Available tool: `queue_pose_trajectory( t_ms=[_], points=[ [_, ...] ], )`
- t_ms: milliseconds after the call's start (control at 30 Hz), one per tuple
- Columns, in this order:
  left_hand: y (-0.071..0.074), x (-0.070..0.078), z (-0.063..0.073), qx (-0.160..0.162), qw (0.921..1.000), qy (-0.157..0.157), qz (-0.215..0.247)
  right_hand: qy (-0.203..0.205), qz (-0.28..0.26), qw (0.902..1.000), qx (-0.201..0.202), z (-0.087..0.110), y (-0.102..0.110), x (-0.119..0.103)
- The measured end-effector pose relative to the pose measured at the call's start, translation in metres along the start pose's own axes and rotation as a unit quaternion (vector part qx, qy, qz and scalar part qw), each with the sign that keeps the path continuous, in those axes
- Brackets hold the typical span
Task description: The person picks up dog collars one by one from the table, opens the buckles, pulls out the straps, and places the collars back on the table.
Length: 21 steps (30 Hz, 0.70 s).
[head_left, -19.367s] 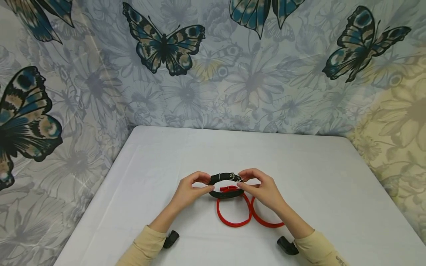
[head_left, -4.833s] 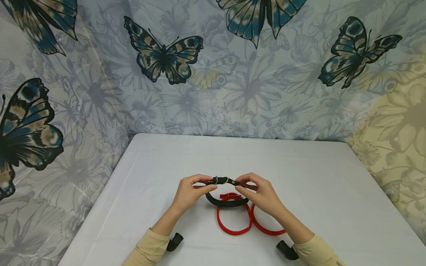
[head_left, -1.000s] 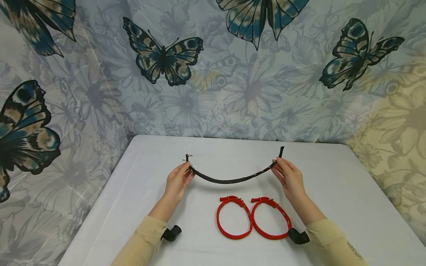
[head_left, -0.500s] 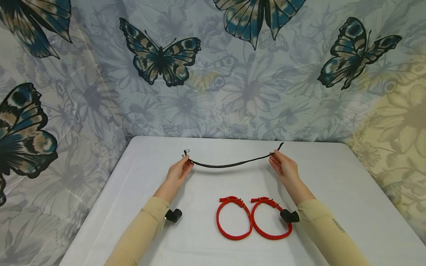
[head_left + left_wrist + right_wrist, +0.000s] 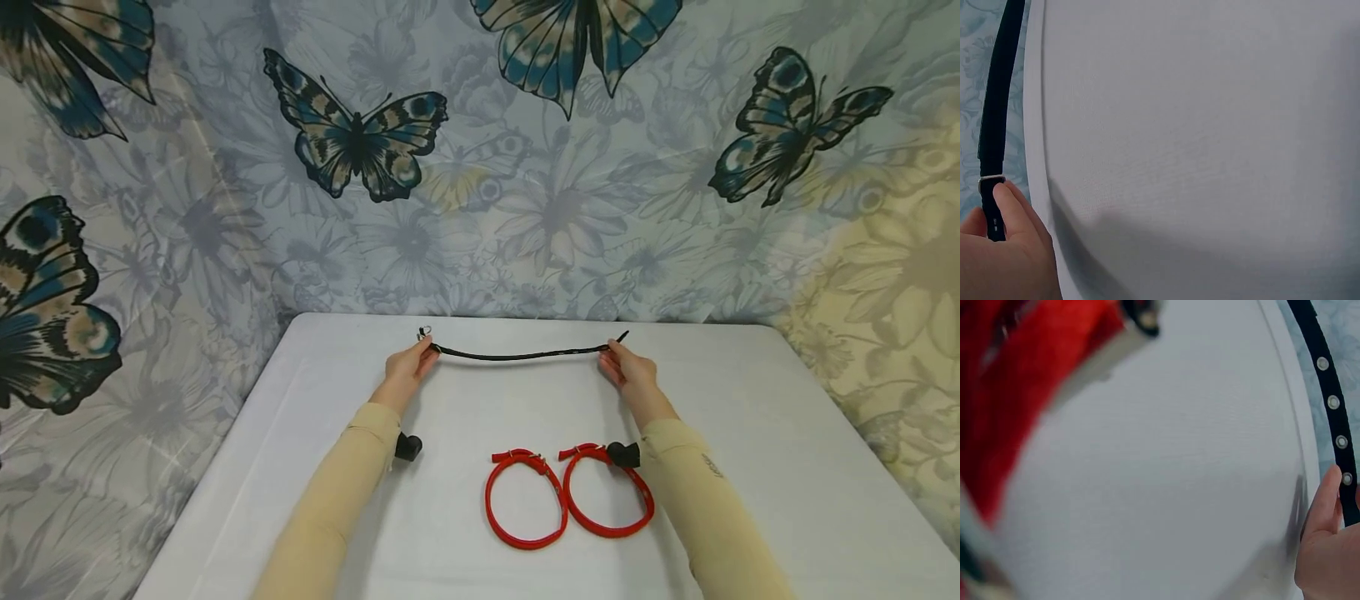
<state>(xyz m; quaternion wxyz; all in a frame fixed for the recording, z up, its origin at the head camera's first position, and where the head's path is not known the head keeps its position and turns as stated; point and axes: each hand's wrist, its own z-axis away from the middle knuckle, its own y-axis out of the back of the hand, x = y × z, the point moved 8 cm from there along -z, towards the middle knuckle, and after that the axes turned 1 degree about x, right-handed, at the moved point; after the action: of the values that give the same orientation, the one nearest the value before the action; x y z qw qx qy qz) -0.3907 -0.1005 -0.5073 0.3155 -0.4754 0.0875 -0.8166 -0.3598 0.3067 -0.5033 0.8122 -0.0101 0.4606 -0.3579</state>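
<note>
A black dog collar (image 5: 517, 357), unbuckled, is stretched almost straight between my hands near the table's far edge, sagging slightly. My left hand (image 5: 407, 372) pinches it near the buckle end; a metal loop (image 5: 992, 178) shows by the thumb in the left wrist view. With thumb and fingers, my right hand (image 5: 632, 377) holds the other end, where a row of metal eyelets (image 5: 1333, 402) runs along the strap. Its tip sticks out past the fingers. Two red collars (image 5: 527, 544), buckled into rings, lie side by side on the table nearer to me.
A white cloth covers the table (image 5: 450, 408). Behind it stands a wall with printed butterflies (image 5: 356, 137). Black wrist cameras (image 5: 408, 447) sit on both wrists; the right one hangs over the right red ring.
Earlier the black collar was a closed loop above the red ones, its buckle worked by both hands. Now it is undone and stretched out, carried forward to the table's far edge.
</note>
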Motion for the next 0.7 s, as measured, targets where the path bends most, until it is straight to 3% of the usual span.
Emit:
queue_pose_trajectory(
  t_ms=[233,400,500,700],
  points=[
    [-0.001,0.003,-0.005,0.026,0.9995,-0.003,-0.02,-0.003,0.039,0.9992,0.009,-0.009,-0.002,-0.002],
    [0.002,0.003,-0.012,0.044,0.9962,-0.03,-0.069,0.012,0.105,0.9942,0.022,-0.015,-0.001,-0.004],
    [0.004,0.002,-0.018,0.066,0.9884,-0.048,-0.128,0.023,0.158,0.9867,0.027,-0.019,0.001,-0.006],
    [0.006,0.003,-0.025,0.124,0.9626,-0.075,-0.229,0.048,0.258,0.9639,0.044,-0.025,0.003,-0.01]
  ],
)
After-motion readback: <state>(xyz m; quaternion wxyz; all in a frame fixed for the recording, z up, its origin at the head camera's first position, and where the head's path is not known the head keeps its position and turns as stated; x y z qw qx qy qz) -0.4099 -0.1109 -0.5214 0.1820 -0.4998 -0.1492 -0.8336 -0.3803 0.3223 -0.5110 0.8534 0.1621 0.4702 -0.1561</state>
